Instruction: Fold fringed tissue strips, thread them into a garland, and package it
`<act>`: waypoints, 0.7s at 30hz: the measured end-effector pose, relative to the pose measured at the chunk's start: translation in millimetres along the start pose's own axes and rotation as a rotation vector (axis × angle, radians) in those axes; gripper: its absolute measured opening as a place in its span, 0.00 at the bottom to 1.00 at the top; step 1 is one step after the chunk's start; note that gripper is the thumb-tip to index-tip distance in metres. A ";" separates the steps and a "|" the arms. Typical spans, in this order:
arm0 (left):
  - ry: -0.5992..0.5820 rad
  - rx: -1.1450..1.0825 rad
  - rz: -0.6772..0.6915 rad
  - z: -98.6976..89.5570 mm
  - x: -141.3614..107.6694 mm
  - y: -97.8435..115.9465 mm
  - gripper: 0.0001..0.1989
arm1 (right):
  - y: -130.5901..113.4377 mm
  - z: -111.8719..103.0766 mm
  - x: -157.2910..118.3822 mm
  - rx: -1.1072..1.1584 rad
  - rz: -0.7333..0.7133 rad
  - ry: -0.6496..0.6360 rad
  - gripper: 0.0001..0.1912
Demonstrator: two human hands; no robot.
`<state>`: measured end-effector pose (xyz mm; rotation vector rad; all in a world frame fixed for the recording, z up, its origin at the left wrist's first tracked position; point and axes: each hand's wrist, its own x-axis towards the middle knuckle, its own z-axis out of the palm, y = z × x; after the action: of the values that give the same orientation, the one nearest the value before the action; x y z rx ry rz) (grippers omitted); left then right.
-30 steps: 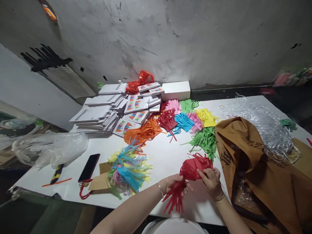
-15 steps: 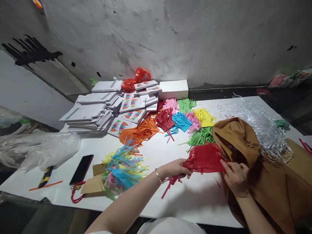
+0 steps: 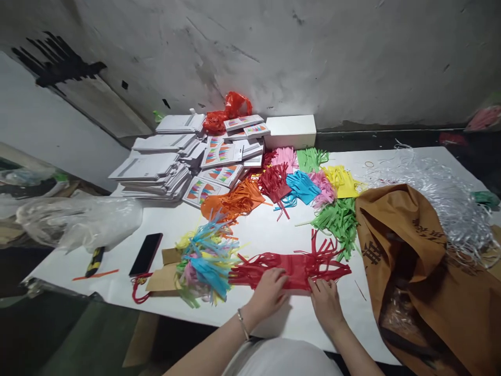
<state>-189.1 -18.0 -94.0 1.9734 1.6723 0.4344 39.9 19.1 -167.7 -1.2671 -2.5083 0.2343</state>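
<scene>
A dark red fringed paper piece (image 3: 295, 269) lies flat on the white table, its strips spreading to the left and right of a plain middle band. My left hand (image 3: 270, 292), a bracelet at its wrist, rests on the near left part of the band with fingers bent over the paper. At the band's near right edge is my right hand (image 3: 324, 300), its fingers spread a little and pressing on the red paper. Neither hand lifts the paper. Just left of the red strips sits a multicoloured fringe bundle (image 3: 209, 261) with brown card.
Coloured fringe bundles (image 3: 301, 185) lie beyond the red paper. White packets (image 3: 151, 169) and printed packs (image 3: 223, 154) are stacked at the back left, beside a white box (image 3: 290, 131). A phone (image 3: 146, 254) lies left; a brown bag (image 3: 403, 214) and white strips (image 3: 438, 193) are right.
The red paper has come down from the raised hands and now lies spread on the table. Both hands have moved lower and nearer the body. The view has shifted slightly.
</scene>
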 end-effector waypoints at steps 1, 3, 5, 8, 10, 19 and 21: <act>0.023 0.028 0.025 13.8 -1.3 3.2 0.18 | 2.5 -2.4 -1.1 0.005 -0.005 -0.013 0.17; 0.058 0.046 -0.001 34.9 -2.6 4.5 0.14 | 12.5 -9.8 -5.2 0.006 0.007 -0.026 0.16; 0.080 0.046 -0.031 45.7 -3.8 1.5 0.13 | 28.3 -20.0 -12.1 -0.010 0.071 -0.002 0.17; 0.091 0.037 -0.033 48.3 -6.6 -3.8 0.13 | 50.0 -33.6 -20.1 -0.047 0.232 0.094 0.24; 0.093 0.026 -0.028 46.9 -8.5 -5.0 0.13 | 50.0 -33.7 -16.3 -0.051 0.279 0.136 0.26; 0.122 0.004 -0.045 45.5 -8.2 -0.4 0.13 | -8.4 31.7 34.6 0.014 0.090 -0.020 0.28; 0.131 0.000 -0.053 45.1 -8.1 0.6 0.13 | 18.6 25.5 27.6 -0.018 0.222 0.038 0.31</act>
<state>-165.4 -33.8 -129.8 1.9322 1.8000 0.5552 29.6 52.4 -191.1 -1.5436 -2.3424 0.2365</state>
